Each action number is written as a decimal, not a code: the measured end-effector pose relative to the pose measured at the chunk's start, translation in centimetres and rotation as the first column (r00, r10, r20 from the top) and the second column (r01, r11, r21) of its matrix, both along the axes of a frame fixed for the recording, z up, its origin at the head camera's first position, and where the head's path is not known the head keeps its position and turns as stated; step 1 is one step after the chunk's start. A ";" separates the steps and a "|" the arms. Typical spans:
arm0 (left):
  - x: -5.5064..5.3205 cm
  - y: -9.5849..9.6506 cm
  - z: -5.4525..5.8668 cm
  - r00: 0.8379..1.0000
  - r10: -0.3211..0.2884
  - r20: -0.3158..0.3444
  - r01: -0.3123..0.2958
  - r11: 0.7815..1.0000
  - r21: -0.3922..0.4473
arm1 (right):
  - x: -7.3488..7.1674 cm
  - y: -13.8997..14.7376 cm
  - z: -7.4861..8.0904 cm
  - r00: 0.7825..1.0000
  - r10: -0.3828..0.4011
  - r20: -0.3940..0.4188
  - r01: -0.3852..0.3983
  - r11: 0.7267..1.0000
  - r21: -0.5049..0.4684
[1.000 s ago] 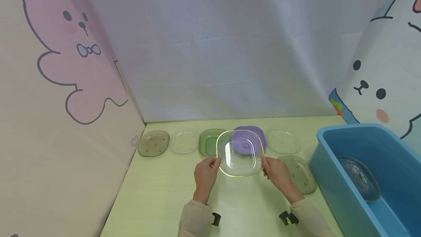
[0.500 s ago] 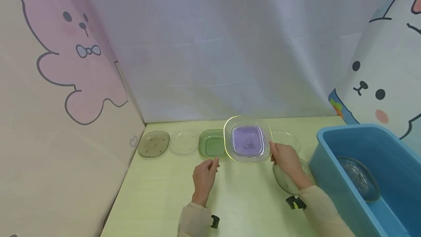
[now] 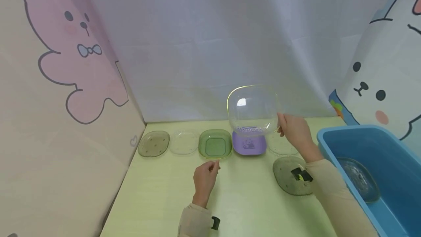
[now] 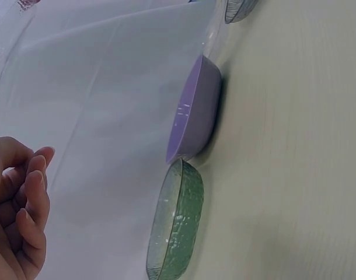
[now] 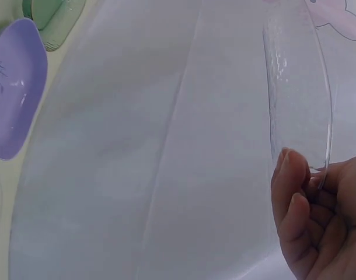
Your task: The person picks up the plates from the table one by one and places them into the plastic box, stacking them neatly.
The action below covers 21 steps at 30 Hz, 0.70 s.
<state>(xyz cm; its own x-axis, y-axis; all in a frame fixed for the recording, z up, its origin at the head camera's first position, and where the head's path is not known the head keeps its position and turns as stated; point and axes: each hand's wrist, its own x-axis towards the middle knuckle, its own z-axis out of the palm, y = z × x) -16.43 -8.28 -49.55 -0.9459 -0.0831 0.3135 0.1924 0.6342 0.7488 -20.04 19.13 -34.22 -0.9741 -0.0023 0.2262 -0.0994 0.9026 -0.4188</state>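
Observation:
My right hand (image 3: 297, 132) pinches the right edge of a clear square plate with a yellow rim (image 3: 252, 107). The plate is lifted and tilted up above the table's far edge, partly overlapping a purple plate (image 3: 249, 145). In the right wrist view, thumb and fingers close on the edge of that clear plate (image 5: 297, 87). My left hand (image 3: 205, 180) hovers over the table with fingers loosely curled, holding nothing. Just beyond it sits a green plate (image 3: 215, 144). The left wrist view shows the purple plate (image 4: 195, 111) and the green plate (image 4: 177, 221) side by side.
A smoky oval plate (image 3: 154, 144) and a clear plate (image 3: 184, 142) stand farther left in the row. Another clear plate (image 3: 282, 145) is right of the purple one. Near my right sleeve lies a grey-green plate (image 3: 289, 178). A blue tub (image 3: 358, 131) on the right holds a dark glass dish (image 3: 356, 178).
Both hands held the clear plate at first. The left let go and stayed low, while my right hand raised the plate up and to the right, tilting it and uncovering the green plate.

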 end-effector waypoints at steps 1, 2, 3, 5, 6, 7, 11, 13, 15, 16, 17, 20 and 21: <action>0.0 0.0 0.1 1.000 -0.002 -0.001 0.002 1.000 -0.002 | -0.2 0.1 0.6 1.000 0.004 -0.006 -0.004 1.000 0.001; 0.0 0.0 0.1 1.000 -0.001 -0.001 0.001 1.000 -0.005 | -0.4 0.1 1.1 1.000 0.009 -0.012 -0.009 1.000 0.007; 0.0 0.0 0.2 1.000 -0.001 -0.001 0.001 1.000 -0.005 | -0.6 0.2 1.6 1.000 0.017 -0.018 -0.016 1.000 0.014; 0.0 0.0 0.2 1.000 -0.002 0.002 0.002 1.000 -0.004 | -1.0 0.3 2.6 0.999 0.024 -0.023 -0.024 1.000 0.018; 0.0 0.0 0.2 1.000 -0.002 0.008 0.002 1.000 -0.002 | -1.2 0.4 3.1 0.999 0.027 -0.028 -0.026 0.999 0.020; 0.1 -0.1 0.2 1.000 -0.003 0.015 0.003 1.000 0.000 | -1.4 0.5 3.5 0.999 0.026 -0.028 -0.026 0.999 0.023; 0.2 -0.1 0.1 0.999 -0.010 0.038 0.010 1.000 -0.004 | -1.9 1.3 5.2 1.000 -0.001 -0.011 0.001 1.000 0.011; 0.3 -0.1 0.1 0.999 -0.007 0.038 0.008 1.000 -0.013 | -2.1 1.7 5.9 1.000 -0.017 0.003 0.017 1.000 0.014; 0.4 -0.2 0.1 1.000 -0.003 0.029 0.004 1.000 -0.025 | -2.2 2.2 6.7 1.000 -0.023 0.012 0.023 0.999 0.041; 0.4 -0.2 0.1 1.000 -0.002 0.026 0.002 1.000 -0.031 | -2.2 2.5 7.1 0.999 -0.026 0.021 0.024 0.998 0.058; 0.4 -0.2 0.0 1.000 -0.001 0.026 0.002 0.999 -0.034 | -2.3 2.8 7.5 0.999 -0.027 0.035 0.025 0.997 0.075; 0.4 -0.3 -0.1 1.000 -0.004 0.025 0.005 0.999 -0.041 | -2.3 4.0 8.5 0.996 -0.029 0.081 0.018 0.991 0.133; 0.4 -0.4 -0.2 1.000 -0.006 0.027 0.007 0.999 -0.041 | -2.3 4.5 8.7 0.995 -0.029 0.098 0.014 0.989 0.148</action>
<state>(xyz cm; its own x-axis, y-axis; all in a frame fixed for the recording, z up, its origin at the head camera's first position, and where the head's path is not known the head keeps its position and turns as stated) -16.07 -8.65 -49.71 -0.9544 -0.0646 0.2915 0.1771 0.6635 0.7269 -22.29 23.60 -25.51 -0.9919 -0.0075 0.1267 -0.0441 0.9565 -0.2885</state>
